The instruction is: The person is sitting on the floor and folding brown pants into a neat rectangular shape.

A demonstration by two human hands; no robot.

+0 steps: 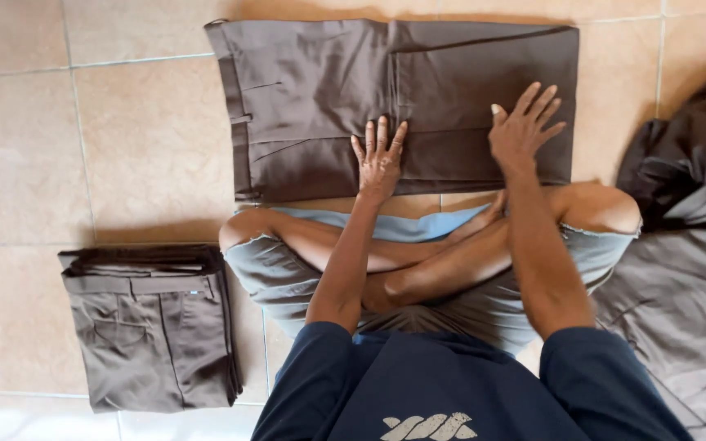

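A pair of brown trousers [320,90] lies folded flat on the tiled floor in front of my crossed legs, its waistband at the left. My left hand [379,159] rests palm down on the near middle of the cloth, fingers together. My right hand [525,126] presses flat on the right part of the same trousers, fingers spread. Neither hand grips anything.
A stack of folded brown trousers [153,327] sits on the floor at my left. A loose heap of brown garments [684,229] lies at my right, reaching past my knee. Beige floor tiles [83,131] surround everything.
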